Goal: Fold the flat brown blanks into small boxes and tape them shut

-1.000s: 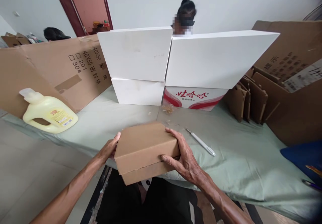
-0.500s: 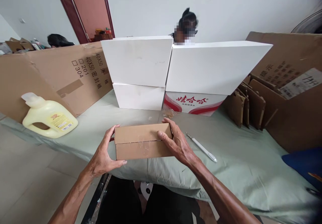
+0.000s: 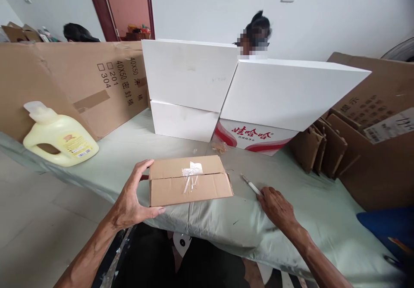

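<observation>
A small brown cardboard box [image 3: 189, 185] lies on the green cloth-covered table [image 3: 307, 210], its flaps meeting at a seam with a strip of clear tape across it. My left hand [image 3: 131, 201] grips the box's left end, thumb at the far corner and fingers under the near edge. My right hand [image 3: 276, 206] rests on the cloth to the right of the box, its fingers curled over the near end of a white pen-like knife [image 3: 251, 186].
White foam boxes [image 3: 190, 74] and a red-and-white carton [image 3: 255, 135] stand behind. A yellow jug [image 3: 60, 139] lies at left against a large cardboard sheet [image 3: 80, 85]. Folded cardboard [image 3: 323, 143] stacks at right. A person's head [image 3: 255, 33] shows behind the boxes.
The box has been turned so its taped flap side faces up. My right hand has left the box and moved right onto the white knife. My left hand stays at the box's left end.
</observation>
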The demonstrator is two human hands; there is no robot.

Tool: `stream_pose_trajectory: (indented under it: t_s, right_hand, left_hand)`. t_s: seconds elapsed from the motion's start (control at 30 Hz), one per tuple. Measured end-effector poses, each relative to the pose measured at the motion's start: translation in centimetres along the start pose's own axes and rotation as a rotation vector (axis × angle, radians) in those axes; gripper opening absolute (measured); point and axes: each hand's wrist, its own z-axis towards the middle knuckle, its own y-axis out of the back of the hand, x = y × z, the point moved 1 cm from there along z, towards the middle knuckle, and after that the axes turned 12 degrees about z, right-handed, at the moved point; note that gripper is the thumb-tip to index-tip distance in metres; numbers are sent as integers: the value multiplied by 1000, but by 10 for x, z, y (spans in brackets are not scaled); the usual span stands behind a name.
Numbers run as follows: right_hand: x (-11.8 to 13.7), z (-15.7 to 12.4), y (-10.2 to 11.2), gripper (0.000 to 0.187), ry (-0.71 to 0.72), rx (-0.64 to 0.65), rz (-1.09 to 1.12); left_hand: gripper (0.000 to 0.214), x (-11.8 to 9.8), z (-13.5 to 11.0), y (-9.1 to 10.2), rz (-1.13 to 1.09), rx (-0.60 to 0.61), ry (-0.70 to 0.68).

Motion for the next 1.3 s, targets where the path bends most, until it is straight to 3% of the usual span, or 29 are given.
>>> stream_pose_trajectory:
  t_s: [0.13, 0.27, 0.4, 0.5, 0.67, 0.9, 1.3]
  right_hand:
    - [14, 4, 24, 18, -13, -66, 289]
    - [61, 2, 78, 38, 196, -119, 687]
    - [132, -11, 139, 37, 513, 29, 677]
    - [174, -15, 164, 36, 683, 129, 600]
    - [205, -1, 167, 41, 811, 141, 490]
    - [216, 12, 170, 45, 874, 151, 418]
    - [228, 16, 177, 49, 926, 99, 315]
  left_hand:
    - [103, 3, -2, -5, -3, 46, 35]
    - [105, 12, -5, -12, -9, 29, 13]
    - [105, 14, -8, -13, -21, 52, 22]
    - [111, 12, -10, -13, -87, 74, 32]
    - [104, 8, -13, -19, -211, 55, 59]
    - [77, 6, -14, -24, -252, 25, 80]
    - [74, 3, -15, -23, -274, 10, 87]
